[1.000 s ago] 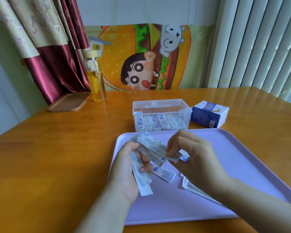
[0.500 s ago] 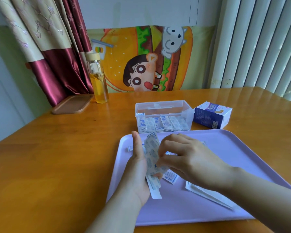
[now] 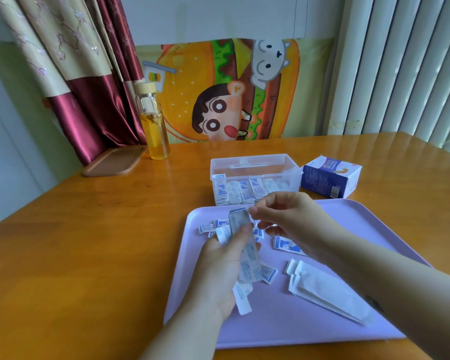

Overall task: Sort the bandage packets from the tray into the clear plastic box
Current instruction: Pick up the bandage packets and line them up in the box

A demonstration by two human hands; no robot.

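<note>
Your left hand [image 3: 218, 266] grips a stack of bandage packets [image 3: 244, 245] upright over the lilac tray [image 3: 348, 320], fingers wrapped round it, prob. to square the edges so they slot in as one. Meanwhile your right hand [image 3: 291, 222] hovers at the stack's top, fingers curled narrow; can't tell if they pinch anything. Some loose packets [image 3: 205, 228] lie near the tray's far-left corner. The clear plastic box [image 3: 294, 175] sits just past the tray's far edge, w/ a row standing inside.

One tray [image 3: 322, 323], one box [image 3: 255, 162], one bottle [image 3: 155, 126], one carton [image 3: 330, 179].

Glossy wooden table [image 3: 89, 255], matt lilac plastic tray [image 3: 374, 229], clear plastic box [image 3: 291, 172].
</note>
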